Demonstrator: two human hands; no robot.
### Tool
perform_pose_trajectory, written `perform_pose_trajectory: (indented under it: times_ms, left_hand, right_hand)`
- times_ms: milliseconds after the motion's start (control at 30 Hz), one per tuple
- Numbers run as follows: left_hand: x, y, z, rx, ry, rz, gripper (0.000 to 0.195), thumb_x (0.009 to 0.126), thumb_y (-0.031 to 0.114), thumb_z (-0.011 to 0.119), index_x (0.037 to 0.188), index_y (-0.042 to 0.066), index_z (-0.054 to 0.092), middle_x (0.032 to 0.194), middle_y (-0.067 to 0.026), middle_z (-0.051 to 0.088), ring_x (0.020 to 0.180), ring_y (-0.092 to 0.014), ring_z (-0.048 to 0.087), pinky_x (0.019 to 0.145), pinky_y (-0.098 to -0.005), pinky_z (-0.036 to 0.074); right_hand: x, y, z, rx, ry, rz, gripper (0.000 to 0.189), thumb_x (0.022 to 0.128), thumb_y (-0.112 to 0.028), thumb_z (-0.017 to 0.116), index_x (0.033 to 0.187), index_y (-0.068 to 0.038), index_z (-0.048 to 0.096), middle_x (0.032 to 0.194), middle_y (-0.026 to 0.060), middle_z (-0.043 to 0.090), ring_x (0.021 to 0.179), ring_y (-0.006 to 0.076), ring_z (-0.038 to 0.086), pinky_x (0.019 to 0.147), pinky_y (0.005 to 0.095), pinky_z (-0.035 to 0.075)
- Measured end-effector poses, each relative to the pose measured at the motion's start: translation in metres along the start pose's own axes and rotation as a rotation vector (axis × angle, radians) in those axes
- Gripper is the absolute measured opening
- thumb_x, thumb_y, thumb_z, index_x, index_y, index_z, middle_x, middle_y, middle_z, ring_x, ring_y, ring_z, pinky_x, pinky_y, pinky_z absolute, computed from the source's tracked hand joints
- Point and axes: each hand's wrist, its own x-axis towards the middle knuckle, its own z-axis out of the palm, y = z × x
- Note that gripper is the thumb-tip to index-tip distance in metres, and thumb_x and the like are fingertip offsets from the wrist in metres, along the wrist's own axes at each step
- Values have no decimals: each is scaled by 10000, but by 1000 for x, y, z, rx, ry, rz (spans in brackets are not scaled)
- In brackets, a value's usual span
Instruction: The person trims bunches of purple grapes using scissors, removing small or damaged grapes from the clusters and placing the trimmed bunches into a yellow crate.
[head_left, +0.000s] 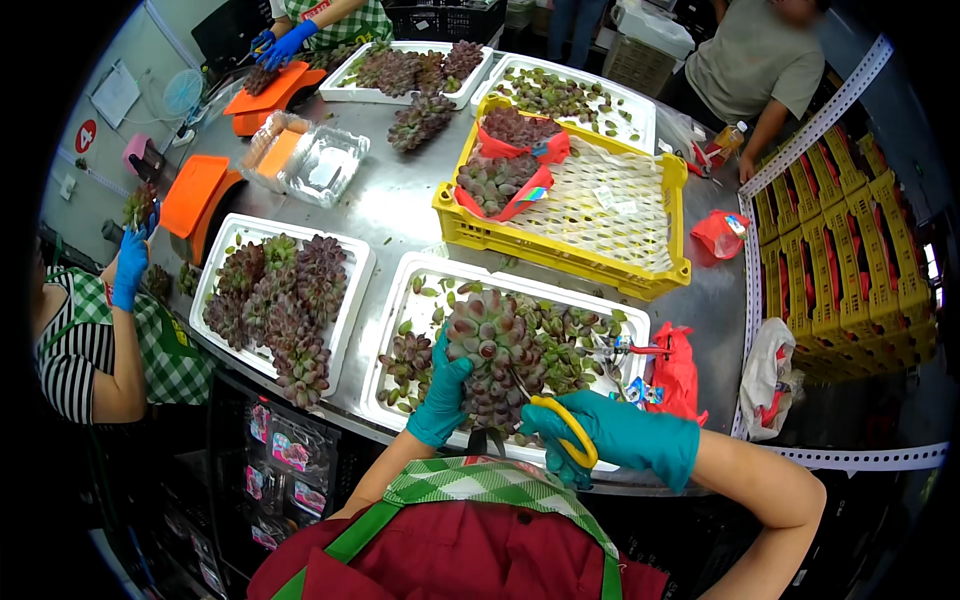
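My left hand (444, 390), in a teal rubber glove, grips a large cluster of purple-green succulents (491, 345) from its left side. In my right hand (592, 431), gloved alike, are scissors with yellow handles (574, 427). Their blades reach into the right side of the cluster; the tips are hidden among its leaves. The cluster is held over a white foam tray (517, 282) strewn with loose leaves and small succulent pieces (409, 360). Red-handled pruning shears (637, 349) lie across the tray's right part, beside a red plastic bag (675, 367).
A yellow crate (562, 262) with red-wrapped succulents stands behind the tray. At left is another foam tray (352, 300) of succulents, with orange scales (196, 196) beyond. Co-workers' blue-gloved hands (131, 262) are at the left and far side. A perforated metal post (750, 300) rises at right.
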Motion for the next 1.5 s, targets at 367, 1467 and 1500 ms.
perform_pose_trajectory:
  times_ms: [367,1467,1500]
  left_hand:
    - [1,11,7,53,11,42,704,670,230,707,1253,33,366,1167,-118,505,1049,-225,533,877,-352,477]
    - [-5,4,9,18,-2,10,706,683,328,709,1238,37,383,1161,-124,512,1032,-231,545,875,-368,479]
    - [-4,8,16,29,-8,17,697,687,320,705,1236,37,383,1162,-126,511,1033,-233,545,877,-368,478]
  right_hand:
    - [5,-3,-2,94,101,20,416,865,-375,517,998,11,598,617,63,536,394,124,491,332,243,374]
    - [22,18,1,-34,191,-10,501,791,-519,555,771,-19,586,543,55,520,438,131,504,407,263,399]
    - [24,21,0,-38,215,-39,519,785,-530,555,678,-23,578,504,58,508,426,138,492,409,277,390]
